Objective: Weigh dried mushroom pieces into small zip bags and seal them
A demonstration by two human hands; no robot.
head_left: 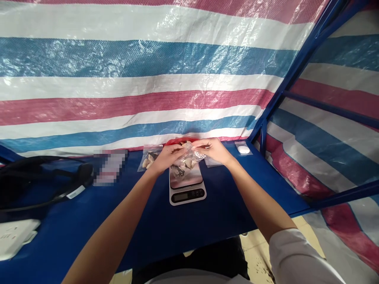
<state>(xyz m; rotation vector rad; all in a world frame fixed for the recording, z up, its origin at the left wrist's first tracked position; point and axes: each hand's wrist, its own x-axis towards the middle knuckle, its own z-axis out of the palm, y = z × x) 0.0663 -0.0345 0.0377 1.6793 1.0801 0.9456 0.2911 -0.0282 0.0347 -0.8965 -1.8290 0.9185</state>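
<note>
Between my two hands hangs a clear plastic bag [188, 162] with pale and dark pieces inside, over the digital kitchen scale [188, 195]. My left hand [168, 156] pinches the bag's top from the left. From the right, the fingers of my right hand [213, 149] close on its upper edge. Whether the bag's bottom touches the scale's plate, I cannot tell. Behind the hands shows the rim of a red bag or bowl [177, 141], mostly hidden. Left of my left hand lies another clear bag [148, 158] with similar pieces.
On the blue table [166, 232], a flat clear bag [211, 162] lies right of the scale. Farther right is a white rounded object [243, 150] on a small bag. At left are a black strapped device [74, 177] and a white power strip [17, 236]. Blue frame bars [263, 136] stand right.
</note>
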